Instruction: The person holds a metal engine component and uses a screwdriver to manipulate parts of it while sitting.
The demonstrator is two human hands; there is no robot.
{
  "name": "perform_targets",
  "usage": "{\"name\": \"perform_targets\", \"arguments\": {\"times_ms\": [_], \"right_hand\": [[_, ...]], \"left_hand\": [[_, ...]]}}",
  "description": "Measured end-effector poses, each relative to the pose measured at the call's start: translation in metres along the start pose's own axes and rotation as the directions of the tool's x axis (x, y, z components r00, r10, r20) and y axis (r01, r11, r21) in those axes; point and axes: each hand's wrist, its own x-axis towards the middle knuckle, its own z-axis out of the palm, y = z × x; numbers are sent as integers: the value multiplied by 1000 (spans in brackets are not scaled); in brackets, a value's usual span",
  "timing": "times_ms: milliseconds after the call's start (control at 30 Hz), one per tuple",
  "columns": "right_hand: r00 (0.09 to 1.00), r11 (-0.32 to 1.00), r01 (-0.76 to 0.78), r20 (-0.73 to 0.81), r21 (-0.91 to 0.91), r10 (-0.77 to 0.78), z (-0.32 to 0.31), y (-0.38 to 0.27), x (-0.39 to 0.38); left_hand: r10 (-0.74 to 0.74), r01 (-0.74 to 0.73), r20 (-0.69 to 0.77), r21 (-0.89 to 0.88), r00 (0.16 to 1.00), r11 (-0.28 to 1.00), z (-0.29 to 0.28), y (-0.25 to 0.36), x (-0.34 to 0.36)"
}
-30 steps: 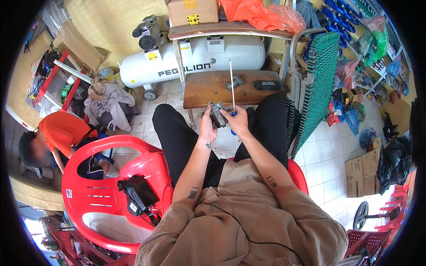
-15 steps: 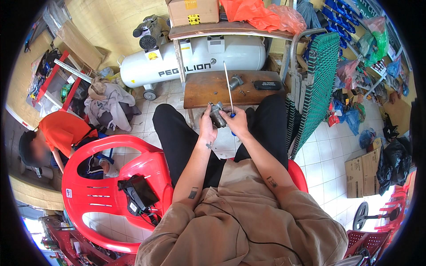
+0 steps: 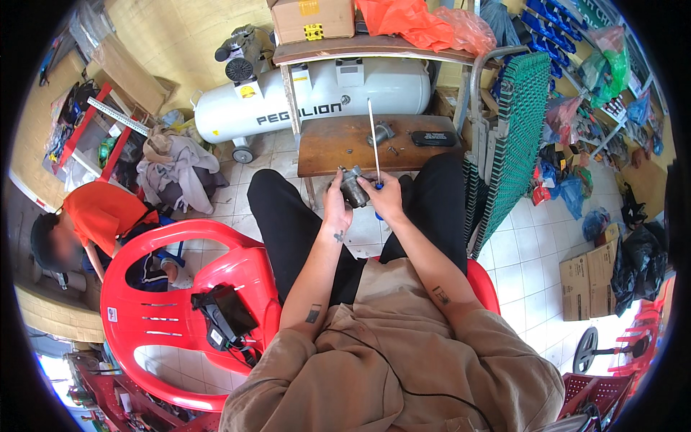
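Between my knees, my left hand (image 3: 335,198) grips a dark grey cylindrical metal part (image 3: 354,189). My right hand (image 3: 389,198) is closed round a blue-handled screwdriver (image 3: 371,133), its long shaft pointing up, with the thumb against the metal part. Beyond them, a low wooden bench (image 3: 324,137) carries another metal piece (image 3: 381,131), a few small fittings (image 3: 393,150) and a black case (image 3: 434,137).
A white air compressor (image 3: 223,115) lies behind the bench. A folded green cot (image 3: 515,129) stands at right, near cardboard boxes (image 3: 586,281). At left, a red chair (image 3: 129,324) holds a black device (image 3: 229,313), and a person in orange (image 3: 108,212) bends down.
The screwdriver's tip swayed slightly left about half a second ago and has since moved a little back to the right. Both hands stay almost in the same place.
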Motion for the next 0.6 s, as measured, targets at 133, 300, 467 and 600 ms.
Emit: {"name": "perform_targets", "arguments": {"times_ms": [133, 300, 467, 600], "right_hand": [[1000, 997, 24, 2, -68, -24, 0, -3, -1], [998, 994, 56, 2, -93, -56, 0, -3, -2], [997, 994, 70, 27, -78, -68, 0, -3, -2], [1000, 999, 20, 20, -28, -20, 1, 1, 0]], "left_hand": [[5, -5, 20, -3, 1000, 1000, -3, 0, 1], [-6, 6, 39, -3, 999, 1000, -2, 1, 0], [9, -9, 45, -8, 999, 1000, -4, 0, 2], [7, -7, 45, -9, 999, 1000, -7, -2, 6]]}}
